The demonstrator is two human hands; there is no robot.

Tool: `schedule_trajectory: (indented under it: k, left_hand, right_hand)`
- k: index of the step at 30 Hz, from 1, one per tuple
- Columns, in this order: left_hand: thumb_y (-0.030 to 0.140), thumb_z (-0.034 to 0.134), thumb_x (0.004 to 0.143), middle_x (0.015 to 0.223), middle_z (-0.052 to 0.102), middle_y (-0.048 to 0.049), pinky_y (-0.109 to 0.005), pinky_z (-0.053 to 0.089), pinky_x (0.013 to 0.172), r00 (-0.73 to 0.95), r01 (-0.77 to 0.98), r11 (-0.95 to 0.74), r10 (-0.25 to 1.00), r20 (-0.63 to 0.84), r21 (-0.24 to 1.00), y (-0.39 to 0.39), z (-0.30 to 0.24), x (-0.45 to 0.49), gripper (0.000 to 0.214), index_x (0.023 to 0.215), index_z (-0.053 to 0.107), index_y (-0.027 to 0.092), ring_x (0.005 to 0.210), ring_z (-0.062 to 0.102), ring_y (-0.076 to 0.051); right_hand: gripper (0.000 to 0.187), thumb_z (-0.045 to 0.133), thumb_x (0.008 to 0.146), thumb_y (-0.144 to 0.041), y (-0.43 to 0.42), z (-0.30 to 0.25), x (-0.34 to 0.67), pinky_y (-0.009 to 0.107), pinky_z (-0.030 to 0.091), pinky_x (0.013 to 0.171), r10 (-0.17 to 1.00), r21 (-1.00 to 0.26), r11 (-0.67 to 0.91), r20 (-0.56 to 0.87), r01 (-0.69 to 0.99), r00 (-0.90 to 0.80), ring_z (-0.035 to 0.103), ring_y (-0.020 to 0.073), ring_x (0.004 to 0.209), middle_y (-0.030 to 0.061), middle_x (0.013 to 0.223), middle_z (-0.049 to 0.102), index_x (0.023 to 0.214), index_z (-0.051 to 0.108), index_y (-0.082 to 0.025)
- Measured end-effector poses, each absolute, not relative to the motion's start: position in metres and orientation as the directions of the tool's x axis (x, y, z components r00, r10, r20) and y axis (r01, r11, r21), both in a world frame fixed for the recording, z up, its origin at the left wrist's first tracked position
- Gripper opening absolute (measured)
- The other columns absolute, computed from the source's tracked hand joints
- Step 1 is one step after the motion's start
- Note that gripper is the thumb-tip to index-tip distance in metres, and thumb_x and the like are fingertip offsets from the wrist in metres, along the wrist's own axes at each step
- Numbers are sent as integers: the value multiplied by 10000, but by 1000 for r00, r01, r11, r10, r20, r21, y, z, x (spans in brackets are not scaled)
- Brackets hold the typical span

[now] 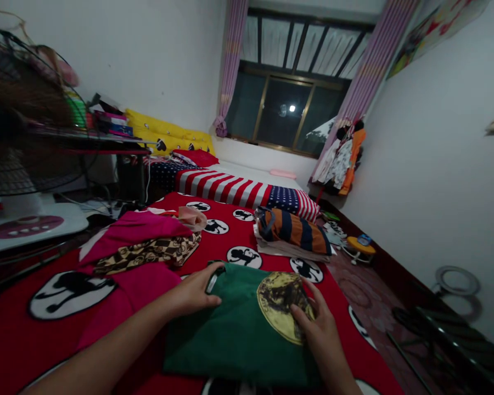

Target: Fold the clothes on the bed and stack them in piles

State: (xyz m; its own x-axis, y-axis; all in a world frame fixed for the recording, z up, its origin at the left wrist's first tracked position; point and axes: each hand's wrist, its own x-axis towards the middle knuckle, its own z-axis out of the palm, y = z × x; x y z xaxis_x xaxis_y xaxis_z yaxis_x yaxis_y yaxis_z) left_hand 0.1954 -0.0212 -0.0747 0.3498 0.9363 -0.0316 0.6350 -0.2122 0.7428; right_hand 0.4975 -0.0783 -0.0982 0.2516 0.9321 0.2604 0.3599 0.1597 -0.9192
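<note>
A green T-shirt (226, 334) with a round yellow print lies folded into a rough rectangle on the red bedcover (214, 253). At its far left corner, by the collar, my left hand (197, 289) pinches the cloth with the thumb on top. My right hand (315, 315) grips the right edge beside the print, thumb over the fabric and fingers round the far side. Left of the shirt is a loose heap of magenta clothing (135, 233) with a brown patterned garment (156, 253) on it. Beyond the shirt sits a folded pile topped by an orange and navy striped garment (292, 230).
A fan (28, 109) stands at the left beside a cluttered desk (107, 144). Another bed with a striped, starred cover (230, 189) lies under the window. Clothes (341, 159) hang by the curtain. On the right floor are a small yellow stool (360, 247) and a dark chair (456, 340).
</note>
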Motion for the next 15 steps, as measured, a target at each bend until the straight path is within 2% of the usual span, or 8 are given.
schedule_trajectory:
  k: [2, 5, 9, 11, 13, 14, 15]
  left_hand:
    - [281, 680, 648, 1275, 579, -77, -383, 420, 976, 409, 546, -249, 913, 5, 800, -23, -65, 196, 747, 1356, 450, 227, 1150, 548, -300]
    - [310, 674, 677, 1155, 625, -41, -346, 474, 876, 437, 416, -326, 890, 128, 849, -11, -33, 208, 659, 1307, 495, 233, 1012, 603, -260]
    - [248, 714, 654, 1091, 634, -52, -333, 474, 858, 406, 332, -576, 802, 438, 747, 51, 40, 254, 645, 1271, 534, 191, 978, 602, -237]
    - [245, 728, 664, 1171, 603, -75, -336, 467, 881, 338, 315, -660, 749, 569, 682, 97, 75, 281, 662, 1291, 524, 181, 1035, 585, -244]
    - [293, 730, 703, 1201, 590, -108, -344, 461, 901, 255, 345, -642, 766, 590, 685, 139, 92, 304, 744, 1371, 437, 148, 1049, 587, -249]
    - [332, 715, 734, 1190, 597, -121, -349, 465, 899, 211, 383, -590, 805, 554, 711, 154, 92, 312, 783, 1413, 377, 140, 1038, 598, -250]
    - [367, 679, 774, 1184, 604, -132, -352, 468, 897, 170, 428, -531, 842, 512, 731, 165, 85, 317, 775, 1432, 343, 134, 1037, 604, -253]
  right_hand:
    - [633, 659, 729, -379, -79, -84, 507, 357, 527, 881, 922, -920, 165, 272, 355, 276, 643, 259, 1044, 96, 1178, 654, 1321, 524, -198]
    - [552, 690, 703, -411, -72, -51, 525, 366, 525, 880, 877, -852, 157, 353, 500, 326, 638, 271, 1040, 70, 1152, 672, 1220, 627, -229]
    - [525, 704, 700, -388, -31, 19, 554, 370, 519, 850, 719, -746, 243, 568, 621, 401, 643, 246, 976, 71, 1115, 676, 1195, 648, -223]
    - [493, 698, 718, -328, 7, 54, 574, 341, 506, 839, 621, -699, 309, 662, 645, 419, 633, 219, 963, 87, 1104, 676, 1193, 647, -205]
    - [494, 672, 757, -299, 49, 76, 599, 320, 494, 830, 601, -672, 322, 689, 667, 404, 623, 207, 974, 127, 1134, 657, 1229, 622, -161]
    - [533, 659, 775, -311, 68, 79, 613, 323, 495, 824, 651, -675, 271, 654, 686, 385, 626, 207, 965, 141, 1141, 647, 1277, 584, -146]
    - [598, 641, 786, -326, 85, 76, 626, 346, 507, 790, 675, -711, 184, 593, 679, 438, 640, 216, 909, 158, 1099, 654, 1334, 522, -119]
